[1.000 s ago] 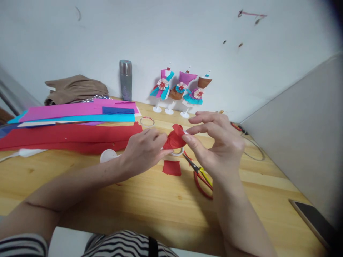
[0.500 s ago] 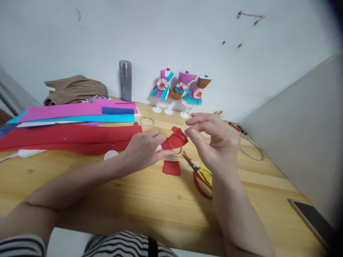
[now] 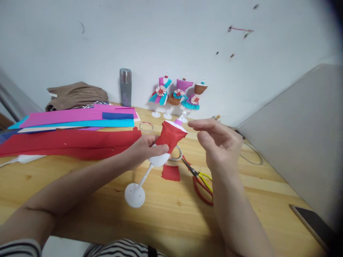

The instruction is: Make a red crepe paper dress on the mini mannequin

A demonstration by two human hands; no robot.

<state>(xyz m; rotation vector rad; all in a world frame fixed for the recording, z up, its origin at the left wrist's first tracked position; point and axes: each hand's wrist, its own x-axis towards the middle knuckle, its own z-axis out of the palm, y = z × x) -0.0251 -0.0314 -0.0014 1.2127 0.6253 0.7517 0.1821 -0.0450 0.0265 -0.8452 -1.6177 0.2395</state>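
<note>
My left hand grips a small white dress-form stand around its lower torso. Red crepe paper wraps the form's upper body, and a pink band circles its neck. The form leans to the right, its round base lifted toward me. Beside its top, my right hand is raised with fingers stretched and slightly apart, nothing in them. Below lie a red paper square, a roll of tape partly covered by the form, and scissors with red and yellow handles.
Long red paper sheets and pink and blue strips cover the left side. Three decorated dress forms stand by the wall near a thermos. A bracelet-like ring lies mid-table; a phone sits at right.
My left hand has turned the dress form more upright, so its neck, torso and base now show. My right hand has stayed close beside it, fingers a little straighter.
</note>
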